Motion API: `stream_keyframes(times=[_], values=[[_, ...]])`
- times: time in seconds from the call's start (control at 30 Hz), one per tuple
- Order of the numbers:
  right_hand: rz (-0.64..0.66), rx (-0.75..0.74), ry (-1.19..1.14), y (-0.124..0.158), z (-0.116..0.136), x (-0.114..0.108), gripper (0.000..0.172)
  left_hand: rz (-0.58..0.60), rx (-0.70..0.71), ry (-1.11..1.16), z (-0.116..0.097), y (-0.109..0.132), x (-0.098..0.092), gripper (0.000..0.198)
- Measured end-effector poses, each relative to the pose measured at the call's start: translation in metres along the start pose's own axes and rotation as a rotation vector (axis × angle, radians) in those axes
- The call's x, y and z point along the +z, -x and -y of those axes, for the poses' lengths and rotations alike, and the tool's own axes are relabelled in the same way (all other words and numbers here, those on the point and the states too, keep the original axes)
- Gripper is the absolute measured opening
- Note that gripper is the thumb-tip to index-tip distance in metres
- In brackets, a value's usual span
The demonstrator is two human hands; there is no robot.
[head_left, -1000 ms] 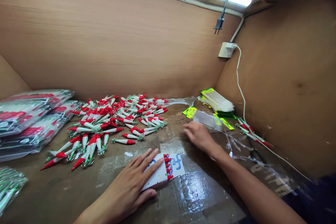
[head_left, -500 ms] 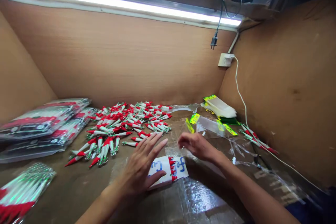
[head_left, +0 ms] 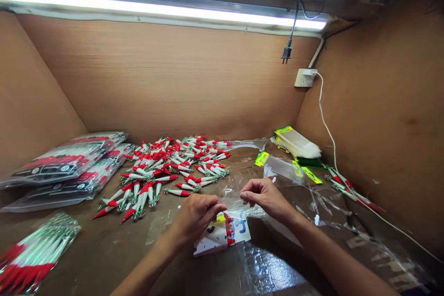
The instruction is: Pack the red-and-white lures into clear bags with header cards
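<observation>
My left hand (head_left: 198,215) is closed, its fingertips pinching one side of a small clear plastic bag (head_left: 231,193). Across from it, my right hand (head_left: 265,198) pinches the bag's other side. A bit of yellow shows under my left fingertips, apparently the bag's label. Below the hands lies a white card holder (head_left: 212,239) with blue handwriting, partly covered by my left hand. Red tips of squid jigs (head_left: 229,230) show in a row across it. Beyond my left hand is a loose heap of red-and-white squid jigs (head_left: 149,171) with green-tinted hooks.
Packed bags of jigs (head_left: 65,162) are stacked at left, and a filled clear bag (head_left: 40,254) lies nearer. Yellow-labelled empty bags (head_left: 298,143) sit at back right. A white cord (head_left: 328,122) runs down the right wall past several jigs (head_left: 354,189).
My left hand has closed from spread fingers and risen off the card holder to the bag. The yellow-labelled bag in my right hand has come down between both hands. The view has shifted slightly.
</observation>
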State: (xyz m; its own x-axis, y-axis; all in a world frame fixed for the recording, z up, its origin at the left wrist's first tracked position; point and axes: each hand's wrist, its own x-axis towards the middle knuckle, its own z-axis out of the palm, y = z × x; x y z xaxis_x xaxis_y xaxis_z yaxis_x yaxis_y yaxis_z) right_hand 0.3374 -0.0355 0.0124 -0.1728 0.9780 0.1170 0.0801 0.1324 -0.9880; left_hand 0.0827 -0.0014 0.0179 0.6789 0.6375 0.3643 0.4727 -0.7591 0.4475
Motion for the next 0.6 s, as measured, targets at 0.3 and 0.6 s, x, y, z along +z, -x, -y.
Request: stream_keyframes(times=[0.3,0.6], values=[[-0.418,-0.358,0.503,0.022,0.007,0.023,0.019,-0.222,0.033,-0.337,0.016,0.011,-0.037,0.035],[0.446,-0.378,0.899,0.021,-0.005,0.099,0.096,-0.276,0.14,-0.719,0.035,0.053,-0.081,0.035]])
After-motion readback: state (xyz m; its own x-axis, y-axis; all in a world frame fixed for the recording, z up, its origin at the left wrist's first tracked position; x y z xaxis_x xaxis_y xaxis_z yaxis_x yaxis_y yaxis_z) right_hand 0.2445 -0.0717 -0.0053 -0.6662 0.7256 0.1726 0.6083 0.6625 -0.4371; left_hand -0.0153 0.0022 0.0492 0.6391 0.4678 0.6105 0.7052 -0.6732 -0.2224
